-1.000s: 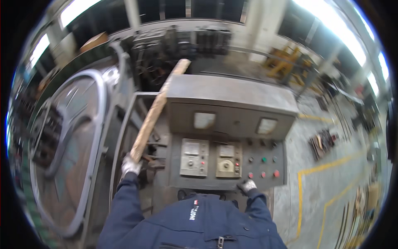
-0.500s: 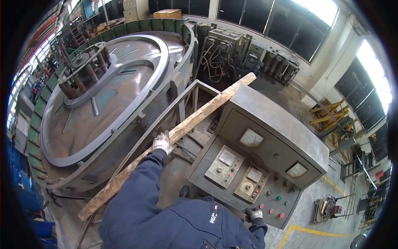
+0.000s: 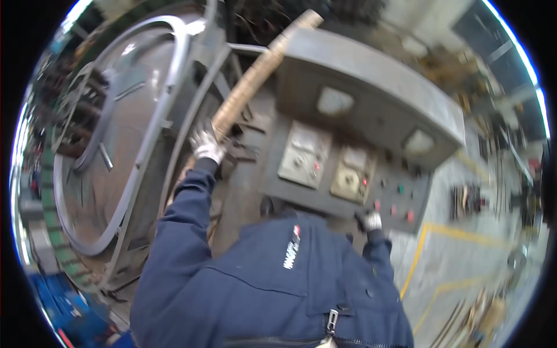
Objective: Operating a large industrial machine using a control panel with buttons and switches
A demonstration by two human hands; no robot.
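A long, rough wooden pole (image 3: 246, 87) slants past the left side of a grey control console (image 3: 371, 64), its top end beside the console's upper corner. My left hand (image 3: 206, 145), in a whitish glove, lies on the pole with the fingers stretched and spread, somewhat blurred. My right hand (image 3: 369, 220), gloved in white with a dark front, is at the console's lower edge near a red button (image 3: 377, 205). Its fingers are smeared by motion. Two pale instrument panels (image 3: 304, 153), two gauges (image 3: 335, 101) and several coloured buttons sit on the console.
A large round machine with a bright metal ring (image 3: 180, 58) stands to the left behind a metal rim. Yellow lines (image 3: 420, 249) mark the floor at right, where a small rig (image 3: 467, 201) stands. Blue objects (image 3: 64, 301) lie at lower left.
My view has swung, so the console and pole appear higher and the picture is blurred. My left hand stays on the pole with its fingers more spread. My right hand remains by the console's edge.
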